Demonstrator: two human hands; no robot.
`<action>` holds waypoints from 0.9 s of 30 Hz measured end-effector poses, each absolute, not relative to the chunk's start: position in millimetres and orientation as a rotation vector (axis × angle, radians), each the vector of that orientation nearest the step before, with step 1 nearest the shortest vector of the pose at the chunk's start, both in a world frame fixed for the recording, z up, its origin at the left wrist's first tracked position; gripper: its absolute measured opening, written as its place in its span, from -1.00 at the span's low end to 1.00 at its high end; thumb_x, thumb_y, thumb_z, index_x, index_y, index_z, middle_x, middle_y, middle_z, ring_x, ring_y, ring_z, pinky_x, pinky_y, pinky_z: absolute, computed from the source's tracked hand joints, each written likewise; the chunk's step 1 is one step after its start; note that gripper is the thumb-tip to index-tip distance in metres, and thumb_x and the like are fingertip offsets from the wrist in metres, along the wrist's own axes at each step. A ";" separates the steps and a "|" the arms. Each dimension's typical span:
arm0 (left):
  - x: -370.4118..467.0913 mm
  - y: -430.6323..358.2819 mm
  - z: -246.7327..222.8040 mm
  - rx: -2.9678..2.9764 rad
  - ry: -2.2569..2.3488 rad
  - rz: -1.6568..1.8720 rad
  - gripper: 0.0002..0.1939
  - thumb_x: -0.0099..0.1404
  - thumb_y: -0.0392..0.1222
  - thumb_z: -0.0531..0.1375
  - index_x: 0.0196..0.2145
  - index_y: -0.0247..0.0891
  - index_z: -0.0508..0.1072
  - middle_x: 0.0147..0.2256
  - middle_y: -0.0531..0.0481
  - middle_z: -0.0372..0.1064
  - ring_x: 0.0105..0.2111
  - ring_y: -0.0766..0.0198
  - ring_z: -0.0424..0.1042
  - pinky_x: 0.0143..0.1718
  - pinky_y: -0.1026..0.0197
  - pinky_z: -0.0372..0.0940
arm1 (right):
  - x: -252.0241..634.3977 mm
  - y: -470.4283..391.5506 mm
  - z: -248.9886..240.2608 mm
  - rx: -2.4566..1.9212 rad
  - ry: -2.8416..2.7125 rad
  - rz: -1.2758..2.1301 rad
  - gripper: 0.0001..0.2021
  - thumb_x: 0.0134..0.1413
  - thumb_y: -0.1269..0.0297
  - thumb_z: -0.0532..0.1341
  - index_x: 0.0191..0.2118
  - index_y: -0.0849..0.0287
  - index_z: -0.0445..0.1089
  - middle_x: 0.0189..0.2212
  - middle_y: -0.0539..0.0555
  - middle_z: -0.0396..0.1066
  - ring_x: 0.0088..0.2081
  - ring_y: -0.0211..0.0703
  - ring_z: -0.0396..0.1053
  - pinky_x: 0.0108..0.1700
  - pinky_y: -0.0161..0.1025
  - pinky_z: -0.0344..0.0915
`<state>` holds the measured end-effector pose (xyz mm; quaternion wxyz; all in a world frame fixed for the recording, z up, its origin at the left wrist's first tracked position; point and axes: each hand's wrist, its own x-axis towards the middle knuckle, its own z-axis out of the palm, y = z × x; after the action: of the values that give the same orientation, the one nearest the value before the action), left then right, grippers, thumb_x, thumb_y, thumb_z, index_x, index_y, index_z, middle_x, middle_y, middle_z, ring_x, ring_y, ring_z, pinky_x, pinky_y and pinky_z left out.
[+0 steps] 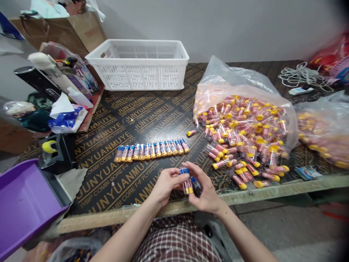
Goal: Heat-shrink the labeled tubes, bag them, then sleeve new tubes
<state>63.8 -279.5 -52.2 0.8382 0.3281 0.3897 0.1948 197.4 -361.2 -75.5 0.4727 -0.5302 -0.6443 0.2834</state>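
Close to the table's front edge, my left hand point(167, 185) pinches a small clear tube point(188, 186) with pinkish contents, a blue printed band at its top and a yellow cap at its bottom. My right hand point(205, 190) curls round the other side, fingertips at the tube's upper end and thumb near its cap. Behind the tube, partly hidden by the right fingers, is a dark blue printed piece point(195, 184). Just beyond my hands lies a neat row of blue-labelled tubes point(151, 150). One unlabelled tube point(191, 133) lies apart, right of the row.
Many yellow-capped tubes point(245, 127) spill from a clear plastic bag point(218, 78); another filled bag point(324, 123) stands right. Small printed cards point(308, 172) lie near the front edge. A white basket point(139, 74), tape dispenser point(56, 153), purple dustpan point(29, 203) and white cable point(304, 77) surround.
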 end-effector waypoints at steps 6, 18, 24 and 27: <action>62.3 -280.2 -50.3 0.687 0.822 0.415 -0.61 -0.18 -0.12 0.43 -0.41 -0.42 0.48 -0.50 -0.05 0.42 -0.55 0.37 0.38 -0.50 0.33 0.29 | 195.9 -361.4 -76.8 -1.293 -1.544 0.686 -0.16 -0.28 0.55 0.10 0.24 0.06 -0.10 0.15 0.17 0.11 0.15 0.04 0.15 0.16 0.02 0.18; 10.8 -206.7 -47.6 1.137 1.152 0.765 -0.66 -0.14 -0.05 0.38 -0.46 -0.34 0.46 -0.56 -0.02 0.42 -0.58 0.34 0.34 -0.53 0.33 0.21 | 257.9 -283.3 -65.3 -1.639 -1.852 0.201 -0.34 0.05 0.21 0.15 0.26 0.13 -0.08 0.23 0.22 -0.02 0.23 0.08 -0.04 0.19 0.10 0.01; -64.2 -139.0 -39.4 2.014 1.812 0.624 -0.73 0.08 -0.03 0.22 -0.38 -0.27 0.55 -0.36 -0.12 0.49 -0.35 0.17 0.43 -0.28 0.22 0.24 | 314.4 -208.6 -111.5 -1.971 -2.127 -0.169 -0.45 -0.01 0.46 0.00 0.17 0.16 0.13 0.14 0.19 0.19 0.13 0.12 0.08 0.00 0.10 0.10; -72.7 -131.5 -42.8 2.092 1.981 0.334 -0.70 0.09 0.01 0.19 -0.36 -0.25 0.56 -0.35 -0.16 0.50 -0.32 0.10 0.45 -0.31 0.21 0.23 | 318.5 -198.4 -119.0 -1.995 -2.213 -0.214 -0.51 -0.01 0.53 -0.04 0.08 0.17 0.24 0.01 0.17 0.34 0.05 0.05 0.17 -0.03 0.03 0.06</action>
<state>-72.7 -131.5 -42.8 0.1201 0.7161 0.6781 0.1142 318.5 -198.4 -119.0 0.0771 -0.6659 -0.7386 -0.0713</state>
